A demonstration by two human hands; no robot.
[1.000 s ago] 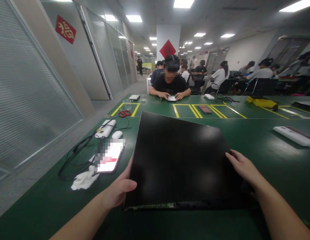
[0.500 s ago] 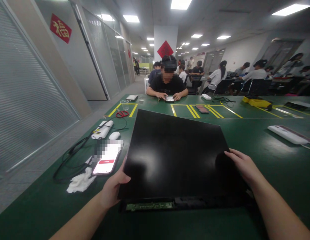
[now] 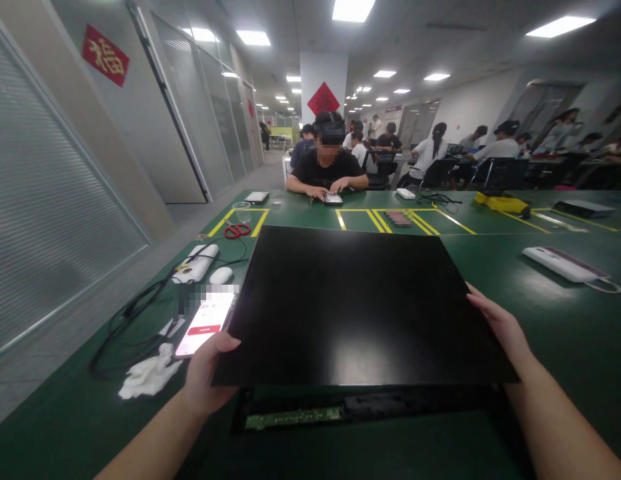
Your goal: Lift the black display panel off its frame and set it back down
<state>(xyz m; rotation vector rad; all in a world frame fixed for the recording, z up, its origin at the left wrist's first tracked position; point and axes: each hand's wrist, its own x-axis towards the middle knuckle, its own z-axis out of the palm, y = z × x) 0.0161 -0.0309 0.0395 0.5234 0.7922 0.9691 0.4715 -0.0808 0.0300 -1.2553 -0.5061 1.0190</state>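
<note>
A glossy black LCD screen panel (image 3: 360, 300) is held nearly flat between my two hands. My left hand (image 3: 207, 370) grips its left edge, thumb on top and fingers underneath. On the opposite edge, my right hand (image 3: 503, 330) is closed around the side; most of its fingers are hidden beneath. Below the panel's near edge lies a black frame (image 3: 375, 408) with a long green circuit board (image 3: 293, 418) along it. The panel hides the rest of that frame. A lit phone (image 3: 205, 328) lies just beyond my left hand.
On the green table's left are a crumpled tissue (image 3: 147, 372), black cables (image 3: 133, 310), a white case (image 3: 221, 275) and red scissors (image 3: 237, 231). A white device (image 3: 565, 265) lies at right. Across the table, a person (image 3: 327, 163) handles a small device.
The panel has levelled out from its slant, and its near edge now stands farther from the frame below. Both hands keep their hold. The view has turned slightly right.
</note>
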